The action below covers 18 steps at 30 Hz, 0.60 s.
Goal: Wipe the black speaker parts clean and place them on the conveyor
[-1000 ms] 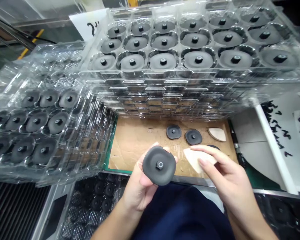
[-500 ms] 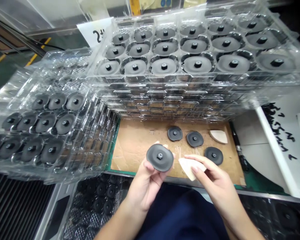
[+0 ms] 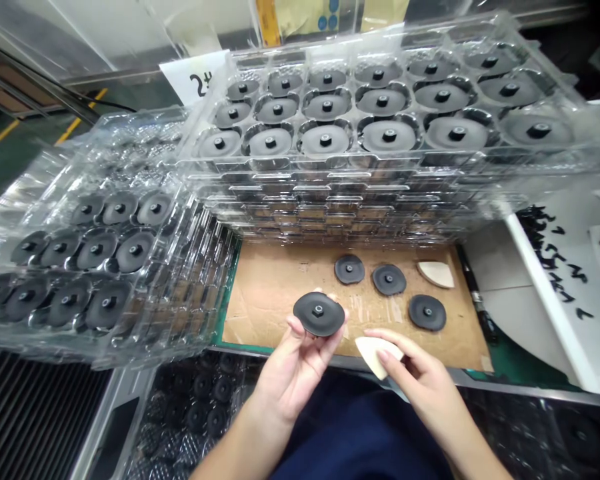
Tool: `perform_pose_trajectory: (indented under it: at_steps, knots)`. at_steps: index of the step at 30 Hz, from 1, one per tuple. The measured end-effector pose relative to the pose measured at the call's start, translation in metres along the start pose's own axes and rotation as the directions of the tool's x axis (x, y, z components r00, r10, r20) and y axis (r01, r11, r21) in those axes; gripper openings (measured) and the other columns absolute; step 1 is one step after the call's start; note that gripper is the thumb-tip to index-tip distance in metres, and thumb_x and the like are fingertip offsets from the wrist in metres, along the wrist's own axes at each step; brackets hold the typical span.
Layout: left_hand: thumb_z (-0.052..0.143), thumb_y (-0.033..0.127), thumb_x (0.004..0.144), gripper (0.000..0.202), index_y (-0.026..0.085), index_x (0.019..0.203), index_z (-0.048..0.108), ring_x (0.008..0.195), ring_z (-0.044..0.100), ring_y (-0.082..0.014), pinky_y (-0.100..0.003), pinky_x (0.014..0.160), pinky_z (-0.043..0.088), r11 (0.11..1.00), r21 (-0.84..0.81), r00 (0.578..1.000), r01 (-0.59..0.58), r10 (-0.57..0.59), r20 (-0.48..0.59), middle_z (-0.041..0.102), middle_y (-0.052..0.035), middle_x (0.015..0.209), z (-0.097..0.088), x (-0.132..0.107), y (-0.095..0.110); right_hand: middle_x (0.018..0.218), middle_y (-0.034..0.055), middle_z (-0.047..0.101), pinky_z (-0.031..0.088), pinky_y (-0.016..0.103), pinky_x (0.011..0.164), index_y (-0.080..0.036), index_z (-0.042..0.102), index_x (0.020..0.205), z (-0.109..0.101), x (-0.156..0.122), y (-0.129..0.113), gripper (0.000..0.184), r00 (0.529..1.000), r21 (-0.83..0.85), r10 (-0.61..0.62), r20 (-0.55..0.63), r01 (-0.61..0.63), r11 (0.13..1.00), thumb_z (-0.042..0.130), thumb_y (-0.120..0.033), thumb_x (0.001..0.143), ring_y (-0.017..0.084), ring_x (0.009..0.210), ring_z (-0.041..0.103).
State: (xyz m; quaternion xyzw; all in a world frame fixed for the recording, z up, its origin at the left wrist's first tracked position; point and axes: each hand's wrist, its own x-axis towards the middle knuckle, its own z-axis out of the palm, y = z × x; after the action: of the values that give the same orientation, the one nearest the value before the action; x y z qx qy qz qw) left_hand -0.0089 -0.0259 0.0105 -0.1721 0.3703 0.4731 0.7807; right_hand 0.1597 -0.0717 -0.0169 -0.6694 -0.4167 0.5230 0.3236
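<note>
My left hand (image 3: 293,370) pinches a black rubber disc (image 3: 319,313) with a small hub in its middle, holding it flat-side up above the near edge of a brown cardboard sheet (image 3: 270,287). Just to its right, my right hand (image 3: 420,380) grips a cream wedge-shaped pad (image 3: 371,350), close to the disc but apart from it. Three more black discs (image 3: 389,279) lie loose on the cardboard, and a second cream wedge (image 3: 436,274) rests beside them.
A tall stack of clear plastic trays (image 3: 360,193) filled with discs stands behind the cardboard. Another tray stack (image 3: 145,267) with discs sits to the left. A white board with black writing (image 3: 555,260) is on the right. Dark bins lie below the bench edge.
Both hands have drawn back toward me and lower in view. The disc has tilted from facing me to lying flatter. A third loose disc, hidden by my right hand before, now shows.
</note>
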Motion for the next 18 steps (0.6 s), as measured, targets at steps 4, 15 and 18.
perform_pose_trajectory:
  at_steps: [4, 15, 18]
  knots:
    - [0.041, 0.036, 0.090, 0.037, 0.016, 0.107, 0.067, 0.100, 0.067, -0.0248, -0.030, 0.084, 0.056, 1.000, 0.006, 0.999, 0.029, -0.030, 0.035, 0.074, -0.0076, 0.100, -0.002, 0.001, -0.001, 0.099, 0.0016, 0.071, 0.048, 0.030, 0.088, -0.024, 0.070, 0.096, 0.000, -0.002, 0.001, 0.029, 1.000, 0.018, 0.008, -0.016, -0.008, 1.000, 0.058, -0.045, 0.079, 0.022, 0.092, 0.064]
    - [0.084, 0.035, 0.053, 0.055, 0.025, 0.104, 0.069, 0.098, 0.065, -0.0210, -0.027, 0.086, 0.051, 0.896, 0.368, 0.936, -0.249, 0.125, 0.328, 0.070, -0.0027, 0.106, 0.001, -0.015, -0.015, 0.100, 0.0016, 0.071, 0.052, 0.026, 0.071, -0.026, 0.064, 0.107, -0.012, -0.013, -0.052, 0.021, 0.843, -0.216, -0.529, -0.098, 0.501, 0.838, 0.054, -0.027, 0.087, 0.018, 0.082, 0.067]
    - [0.083, 0.038, 0.054, 0.055, 0.024, 0.105, 0.069, 0.097, 0.065, -0.0209, -0.030, 0.092, 0.048, 0.850, 0.435, 0.910, -0.297, 0.114, 0.398, 0.071, -0.0046, 0.103, 0.001, -0.016, -0.017, 0.094, 0.0063, 0.071, 0.049, 0.032, 0.070, -0.017, 0.058, 0.113, -0.004, -0.016, -0.078, 0.027, 0.599, -0.271, -0.799, 0.058, 0.780, 0.565, 0.049, -0.015, 0.088, 0.019, 0.077, 0.064]
